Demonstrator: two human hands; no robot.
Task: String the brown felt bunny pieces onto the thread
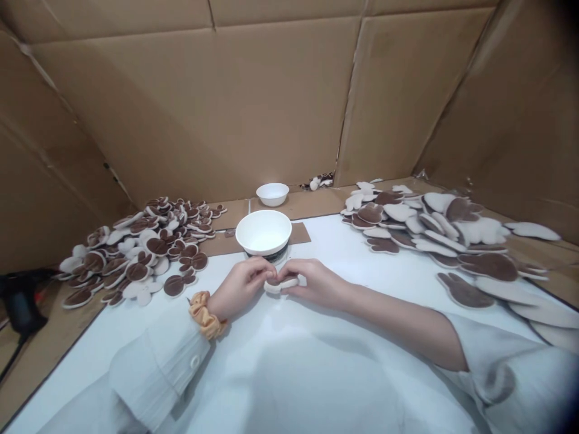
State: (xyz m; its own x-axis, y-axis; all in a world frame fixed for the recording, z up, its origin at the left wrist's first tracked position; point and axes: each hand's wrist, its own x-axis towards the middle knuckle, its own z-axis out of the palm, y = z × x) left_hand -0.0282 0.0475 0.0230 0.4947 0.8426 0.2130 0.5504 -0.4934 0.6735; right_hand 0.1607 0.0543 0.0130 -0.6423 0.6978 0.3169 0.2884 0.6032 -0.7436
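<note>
My left hand (242,284) and my right hand (312,282) meet at the middle of the white table (362,265), fingers curled and pinching a small white plush piece (281,284) that lies on the surface between them. Both hands are closed on it. A yellow scrunchie (205,313) sits on my left wrist. Just beyond my fingers stands a white bowl (263,232) on a dark base.
A heap of small brown-and-white plush pieces (145,250) lies at the left. A pile of larger brown and white plush shapes (443,232) spreads at the right. A smaller white bowl (272,193) stands further back. Cardboard walls (226,108) enclose the table. A dark object (20,298) sits far left.
</note>
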